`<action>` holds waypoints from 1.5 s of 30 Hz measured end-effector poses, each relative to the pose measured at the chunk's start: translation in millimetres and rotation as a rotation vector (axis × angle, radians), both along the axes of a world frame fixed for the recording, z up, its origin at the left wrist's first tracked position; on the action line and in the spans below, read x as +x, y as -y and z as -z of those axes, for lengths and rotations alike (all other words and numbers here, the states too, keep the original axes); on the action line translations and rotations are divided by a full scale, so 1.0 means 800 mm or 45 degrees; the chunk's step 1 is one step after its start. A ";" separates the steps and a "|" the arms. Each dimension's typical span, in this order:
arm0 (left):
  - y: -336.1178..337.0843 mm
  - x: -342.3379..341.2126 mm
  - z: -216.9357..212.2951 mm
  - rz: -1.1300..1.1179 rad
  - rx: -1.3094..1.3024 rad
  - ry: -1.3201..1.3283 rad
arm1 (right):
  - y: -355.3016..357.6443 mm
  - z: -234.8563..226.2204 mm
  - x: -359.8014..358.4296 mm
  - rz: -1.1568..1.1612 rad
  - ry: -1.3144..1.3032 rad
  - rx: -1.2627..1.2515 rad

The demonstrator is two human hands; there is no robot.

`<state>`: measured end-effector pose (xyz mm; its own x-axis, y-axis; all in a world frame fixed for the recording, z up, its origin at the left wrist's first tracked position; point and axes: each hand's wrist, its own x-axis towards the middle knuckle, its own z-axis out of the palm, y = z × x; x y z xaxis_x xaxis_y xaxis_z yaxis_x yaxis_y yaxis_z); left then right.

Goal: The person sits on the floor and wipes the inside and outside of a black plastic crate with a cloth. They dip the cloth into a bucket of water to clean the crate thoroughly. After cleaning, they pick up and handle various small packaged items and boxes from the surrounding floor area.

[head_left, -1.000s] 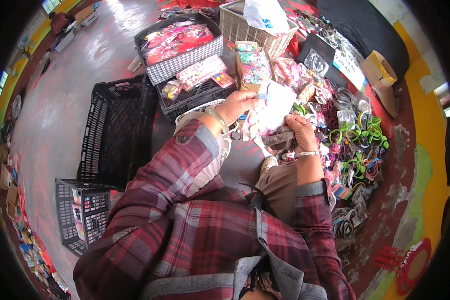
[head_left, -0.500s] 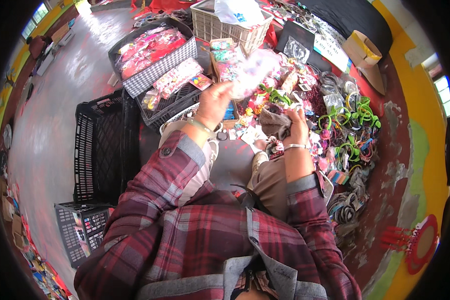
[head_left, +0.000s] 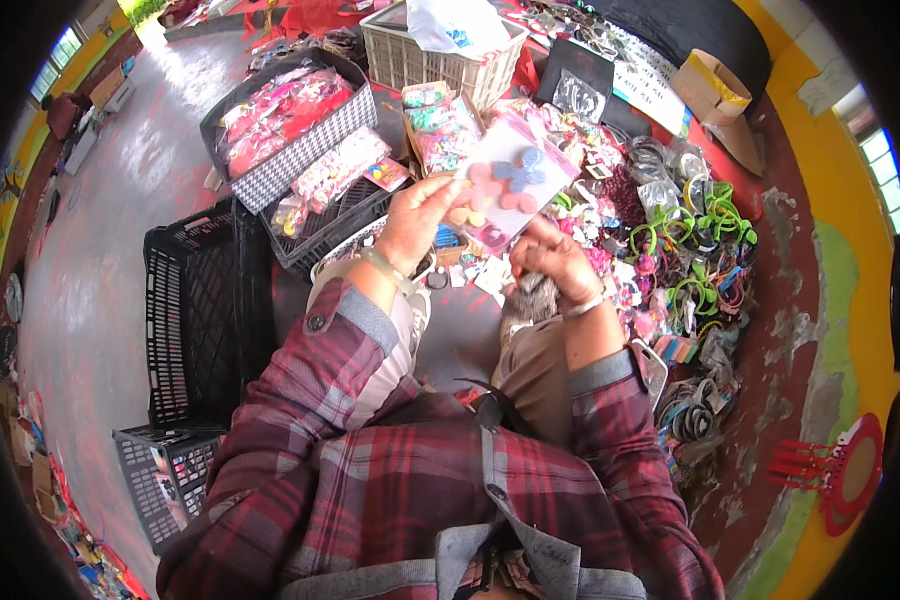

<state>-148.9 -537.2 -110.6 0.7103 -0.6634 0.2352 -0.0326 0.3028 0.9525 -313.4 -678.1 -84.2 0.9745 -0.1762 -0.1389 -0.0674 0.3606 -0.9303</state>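
My left hand [head_left: 417, 224] pinches one edge of a clear plastic bag [head_left: 515, 182] holding pink, blue and yellow soft pieces shaped like bows or flowers. The bag lies tilted and flat toward me, above a heap of hair accessories [head_left: 630, 190]. Close under its lower corner, my right hand [head_left: 562, 262] is curled round a grey-brown furry piece [head_left: 538, 290], which hangs below the fingers. Whether the right fingertips touch the bag is unclear. Green headbands [head_left: 715, 215] and dark hair bands [head_left: 692, 415] lie to the right of that hand.
At the far left, a houndstooth-patterned basket [head_left: 305, 142] of red and pink packets stands by a black crate [head_left: 320, 225]. Another black crate [head_left: 195, 320] lies nearer. A beige crate [head_left: 445, 62] and a cardboard box [head_left: 710, 88] stand at the back.
The bag, blurred before, is now steady and spread in front of me. My right hand has come left and down toward the bag's lower corner with the furry piece.
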 end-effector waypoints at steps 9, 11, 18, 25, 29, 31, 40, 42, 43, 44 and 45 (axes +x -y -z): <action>-0.003 0.004 -0.007 0.115 -0.016 0.118 | 0.009 0.013 0.011 0.502 0.046 0.111; -0.002 0.001 -0.003 0.168 0.005 0.222 | 0.008 0.015 0.008 0.571 0.067 0.139; -0.005 0.008 0.001 0.278 0.113 0.082 | 0.013 0.014 0.006 0.579 -0.116 0.152; -0.004 0.014 0.010 0.519 0.267 0.061 | 0.009 0.003 0.001 0.572 -0.176 0.265; -0.004 0.007 0.000 0.619 0.256 -0.337 | 0.006 0.009 0.002 0.614 -0.169 0.238; -0.005 0.006 -0.001 0.652 0.224 -0.471 | 0.007 0.011 0.001 0.607 -0.174 0.229; 0.006 0.003 0.013 0.733 0.294 -0.278 | -0.001 0.030 0.008 0.519 -0.260 -0.214; 0.006 0.011 0.013 0.641 0.231 -0.470 | 0.005 0.026 0.003 0.536 -0.277 -0.214; -0.003 0.017 0.003 0.642 0.180 -0.590 | 0.006 0.024 0.001 0.573 -0.261 -0.200; -0.007 0.023 -0.001 0.592 0.089 -0.648 | 0.009 0.023 -0.001 0.609 -0.244 -0.186; -0.004 0.023 -0.003 0.406 0.000 -0.784 | 0.017 0.023 -0.004 0.543 -0.306 -0.288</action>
<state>-130.4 -533.7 -108.6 0.4849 -0.8619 -0.1480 0.6043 0.2079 0.7691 -316.4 -691.7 -102.3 0.7553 -0.6008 -0.2619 -0.1796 0.1946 -0.9643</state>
